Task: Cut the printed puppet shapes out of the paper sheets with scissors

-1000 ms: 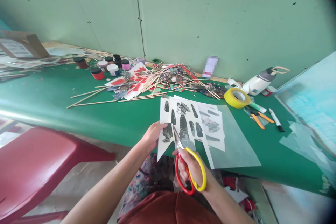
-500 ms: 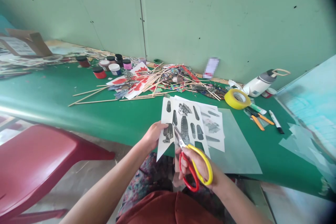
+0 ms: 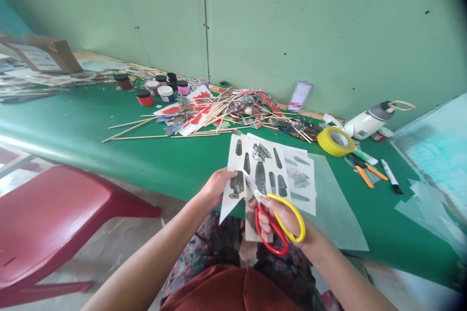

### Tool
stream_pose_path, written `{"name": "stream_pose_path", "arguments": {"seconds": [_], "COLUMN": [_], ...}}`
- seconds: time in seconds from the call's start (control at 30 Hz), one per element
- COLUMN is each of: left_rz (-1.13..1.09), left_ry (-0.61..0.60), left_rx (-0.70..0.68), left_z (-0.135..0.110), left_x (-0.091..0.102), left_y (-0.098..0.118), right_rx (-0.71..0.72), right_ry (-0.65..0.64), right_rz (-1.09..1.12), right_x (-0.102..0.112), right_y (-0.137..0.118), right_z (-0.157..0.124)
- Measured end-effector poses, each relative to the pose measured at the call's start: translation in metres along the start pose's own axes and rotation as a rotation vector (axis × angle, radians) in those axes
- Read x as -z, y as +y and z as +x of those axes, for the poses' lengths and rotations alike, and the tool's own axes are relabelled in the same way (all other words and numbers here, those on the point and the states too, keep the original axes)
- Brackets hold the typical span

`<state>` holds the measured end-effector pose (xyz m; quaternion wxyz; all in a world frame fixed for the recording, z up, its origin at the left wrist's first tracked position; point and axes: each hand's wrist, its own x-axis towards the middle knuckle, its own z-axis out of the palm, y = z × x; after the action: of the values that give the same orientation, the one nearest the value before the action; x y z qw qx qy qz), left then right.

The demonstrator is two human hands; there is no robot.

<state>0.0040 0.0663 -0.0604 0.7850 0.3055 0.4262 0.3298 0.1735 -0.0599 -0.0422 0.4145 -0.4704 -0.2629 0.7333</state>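
Observation:
My left hand [image 3: 218, 185] pinches the left edge of a white paper sheet [image 3: 243, 148] printed with dark grey figure parts. The sheet is held up at the table's front edge, its lower part cut away into a pointed strip. In my right hand [image 3: 279, 216] is a pair of scissors [image 3: 258, 194] with one red and one yellow handle loop. Their blades lie on the sheet, pointing up and left, beside the dark figure near my left thumb. Below the sheet, partly behind my right hand, hangs another printed piece of paper [image 3: 252, 227].
More printed sheets [image 3: 308, 175] and a translucent sheet [image 3: 339, 204] lie to the right. Yellow tape [image 3: 335, 141], orange-handled pliers [image 3: 365, 175], a marker [image 3: 391, 176] and a bottle [image 3: 368, 120] stand beyond. Behind lie thin sticks [image 3: 219, 112] and paint jars [image 3: 145, 97]. A red chair [image 3: 65, 204] is at left.
The scissor handles have swung slightly down and to the right, while the blades stay on the sheet. My view has shifted a little to the left.

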Motion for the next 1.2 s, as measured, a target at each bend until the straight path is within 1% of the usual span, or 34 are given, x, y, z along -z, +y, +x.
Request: {"name": "stream_pose_path", "arguments": {"seconds": [0.23,0.57,0.73,1.0,1.2], "left_rz": [-0.006,-0.007,-0.008,-0.021,-0.032], "left_ry": [0.014,0.018,0.026,0.036,0.031], "left_rx": [-0.001,0.000,-0.005,-0.002,0.014], "left_z": [0.001,0.002,0.001,-0.001,-0.002], "left_x": [0.001,0.003,0.002,0.000,-0.002], "left_y": [0.000,-0.002,-0.002,0.000,0.002], "right_rx": [-0.046,0.007,0.045,0.008,0.024], "right_ry": [0.028,0.067,0.098,0.134,0.133], "right_rz": [0.043,0.006,-0.038,-0.091,-0.112], "right_x": [-0.004,-0.014,-0.012,-0.009,-0.007], "right_y": [0.003,0.006,0.011,0.012,0.009], "right_z": [0.004,0.006,0.006,0.006,0.006]}}
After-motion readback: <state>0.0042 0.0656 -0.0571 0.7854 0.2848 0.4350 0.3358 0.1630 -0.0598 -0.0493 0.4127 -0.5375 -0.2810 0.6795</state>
